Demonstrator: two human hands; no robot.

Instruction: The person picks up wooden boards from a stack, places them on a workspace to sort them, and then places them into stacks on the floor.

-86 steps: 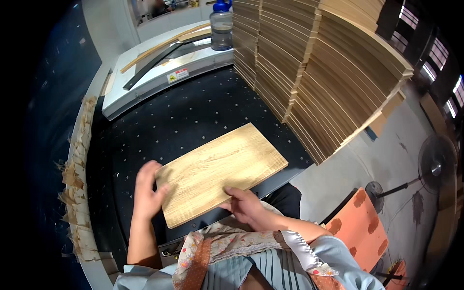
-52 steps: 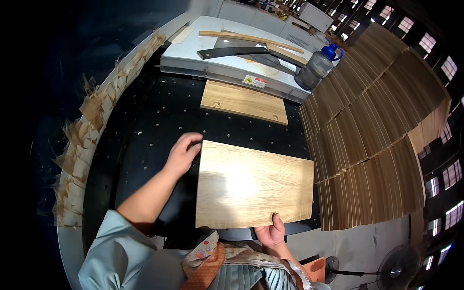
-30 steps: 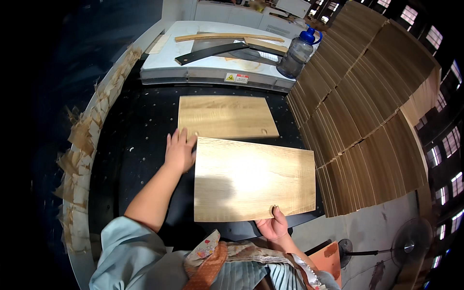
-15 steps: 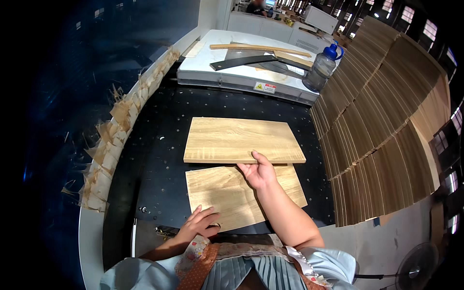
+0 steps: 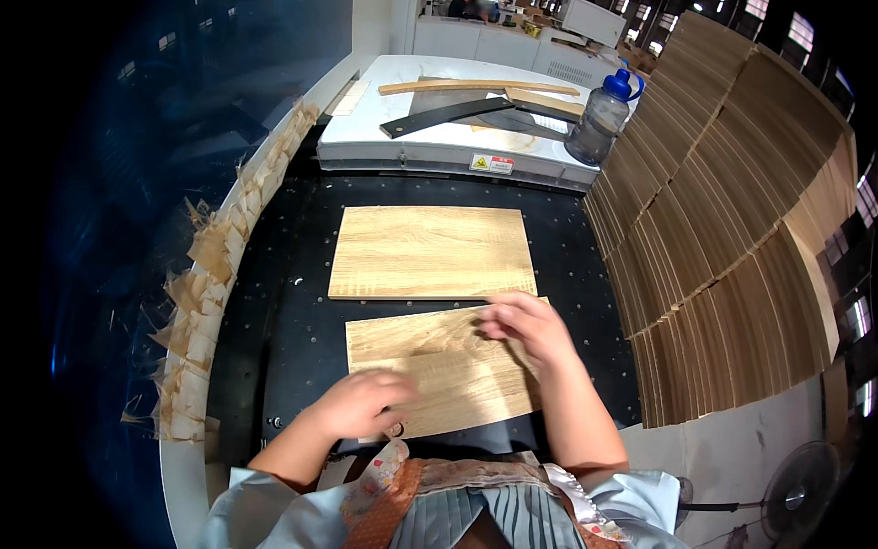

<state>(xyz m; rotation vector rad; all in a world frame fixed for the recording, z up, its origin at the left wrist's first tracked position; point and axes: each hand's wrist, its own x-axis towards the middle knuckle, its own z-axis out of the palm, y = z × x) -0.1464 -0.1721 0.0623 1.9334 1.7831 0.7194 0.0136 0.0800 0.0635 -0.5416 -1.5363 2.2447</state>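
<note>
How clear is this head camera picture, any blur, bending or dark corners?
In the head view, both wooden panels and look sharp, grain visible; the right hand is slightly smeared with motion; the left hand reads clearer. Fisheye bends the panel stack and table edge into curves. The left side falls off dark and bluish; lighting over the table is even.

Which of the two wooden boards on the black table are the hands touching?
The nearer board, closest to the person. The left hand and right hand both rest on it, while the farther board lies untouched beyond it.
</note>
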